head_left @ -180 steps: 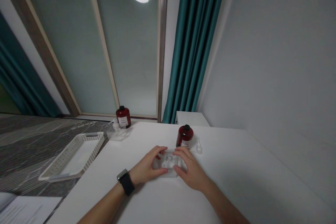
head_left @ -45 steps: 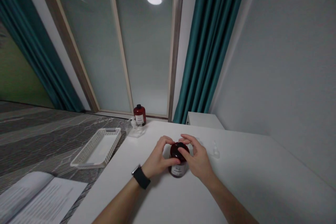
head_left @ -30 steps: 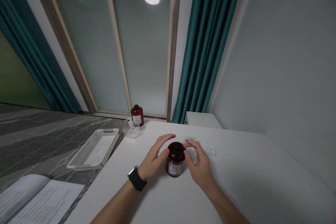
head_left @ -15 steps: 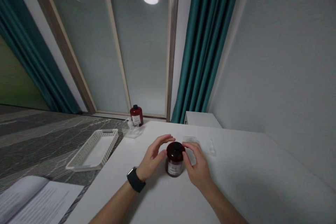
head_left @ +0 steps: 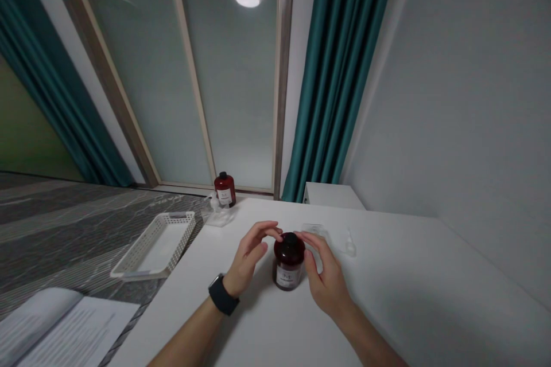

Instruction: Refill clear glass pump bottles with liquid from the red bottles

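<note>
A dark red-brown bottle (head_left: 288,261) with a black cap and a white label stands upright on the white table (head_left: 413,298). On its left is my left hand (head_left: 249,255), wearing a dark watch (head_left: 222,295); its fingers are parted and curve toward the bottle's shoulder. My right hand (head_left: 326,272) is at the other side, thumb and fingers apart, fingertips close to the bottle's top. I cannot tell whether either hand's fingertips touch the glass. Behind the right hand lies a clear plastic piece (head_left: 313,229), partly covered. A whitish pump head (head_left: 350,246) rests to its right.
A second red-brown bottle (head_left: 224,189) stands at the table's far left corner beside a clear plastic bag with a white pump (head_left: 217,212). Left of the table are a white perforated basket (head_left: 118,268) and an open book (head_left: 81,327). A white cabinet (head_left: 333,195) is behind.
My left thumb has drawn back a little from the bottle, and the left fingers have bent toward its cap. The right thumb has opened slightly away. The bottle stays in place.
</note>
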`<state>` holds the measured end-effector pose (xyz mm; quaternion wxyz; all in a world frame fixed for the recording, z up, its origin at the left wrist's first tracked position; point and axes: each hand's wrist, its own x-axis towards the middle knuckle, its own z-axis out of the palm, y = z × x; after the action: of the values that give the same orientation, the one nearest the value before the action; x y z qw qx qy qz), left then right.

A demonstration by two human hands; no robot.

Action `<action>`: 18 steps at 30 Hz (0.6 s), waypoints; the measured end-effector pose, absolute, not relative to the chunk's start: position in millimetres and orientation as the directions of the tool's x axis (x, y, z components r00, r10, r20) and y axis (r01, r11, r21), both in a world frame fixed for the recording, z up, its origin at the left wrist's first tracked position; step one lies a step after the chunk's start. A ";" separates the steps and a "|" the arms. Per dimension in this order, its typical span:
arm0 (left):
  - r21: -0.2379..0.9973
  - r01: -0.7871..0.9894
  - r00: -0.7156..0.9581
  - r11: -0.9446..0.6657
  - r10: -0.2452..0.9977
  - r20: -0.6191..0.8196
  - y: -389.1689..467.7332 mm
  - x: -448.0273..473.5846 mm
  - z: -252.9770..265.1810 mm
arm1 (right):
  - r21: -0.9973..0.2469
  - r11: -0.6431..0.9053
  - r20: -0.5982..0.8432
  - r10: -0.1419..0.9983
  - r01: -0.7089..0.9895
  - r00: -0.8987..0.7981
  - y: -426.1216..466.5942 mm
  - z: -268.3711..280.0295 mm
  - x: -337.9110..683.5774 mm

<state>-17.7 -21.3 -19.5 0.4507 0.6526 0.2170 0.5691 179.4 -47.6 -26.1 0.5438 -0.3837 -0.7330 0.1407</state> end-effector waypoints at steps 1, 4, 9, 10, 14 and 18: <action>0.831 -0.241 0.245 -0.502 0.797 0.553 -21.0 -17.8 -19.6 | -0.624 0.664 0.686 0.718 0.411 -0.118 -47.7 -26.3 179.2; 0.842 -0.258 0.255 -0.474 0.807 0.533 -21.1 -17.9 -19.4 | -0.616 0.672 0.699 0.707 0.410 -0.108 -48.8 -26.5 177.9; 0.848 -0.267 0.275 -0.458 0.807 0.523 -21.7 -17.3 -20.0 | -0.642 0.664 0.682 0.723 0.383 -0.109 -49.4 -28.4 177.8; 0.842 -0.270 0.262 -0.466 0.806 0.530 -21.5 -17.4 -20.5 | -0.648 0.657 0.673 0.731 0.385 -0.115 -49.1 -28.7 178.0; 0.848 -0.271 0.256 -0.456 0.815 0.520 -21.3 -17.5 -21.4 | -0.652 0.646 0.664 0.739 0.396 -0.112 -48.7 -28.2 178.1; 0.857 -0.265 0.285 -0.441 0.814 0.507 -21.7 -17.4 -20.9 | -0.650 0.666 0.692 0.718 0.366 -0.077 -49.4 -28.2 177.6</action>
<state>-17.4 -21.7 -20.9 0.4831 0.6395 0.2143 0.5583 177.6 -49.4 -28.2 0.5646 -0.3778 -0.7171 0.1559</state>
